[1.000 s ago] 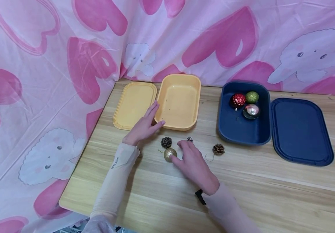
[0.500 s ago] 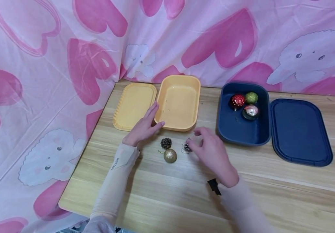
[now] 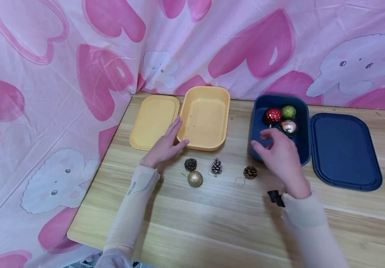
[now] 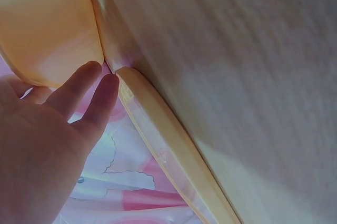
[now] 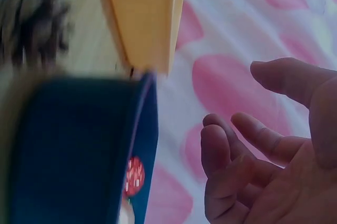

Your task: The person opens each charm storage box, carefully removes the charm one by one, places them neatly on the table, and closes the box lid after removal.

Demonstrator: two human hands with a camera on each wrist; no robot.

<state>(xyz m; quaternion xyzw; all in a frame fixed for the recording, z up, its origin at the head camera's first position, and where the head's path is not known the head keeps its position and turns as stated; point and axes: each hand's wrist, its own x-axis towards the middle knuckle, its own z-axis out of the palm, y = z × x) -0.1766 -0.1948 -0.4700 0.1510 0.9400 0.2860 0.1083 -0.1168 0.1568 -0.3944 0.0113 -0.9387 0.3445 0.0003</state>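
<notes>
My left hand rests at the yellow box's near left corner, fingers straight. In the left wrist view its fingertips lie beside the box wall and the yellow lid. My right hand hovers over the front of the navy box, thumb apart from loosely bent fingers. The right wrist view shows nothing between them. Inside the navy box are a red bauble, a green glitter bauble and a shiny silvery-pink bauble. On the table lie a gold bauble, a dark pine cone, a white-tipped pine cone and a brown pine cone.
The yellow lid lies left of the yellow box, and the navy lid lies right of the navy box. A pink heart-patterned curtain hangs behind and to the left of the wooden table.
My right hand has moved right, from above the pine cones to over the navy box, uncovering the white-tipped and brown pine cones. My left hand has stayed still.
</notes>
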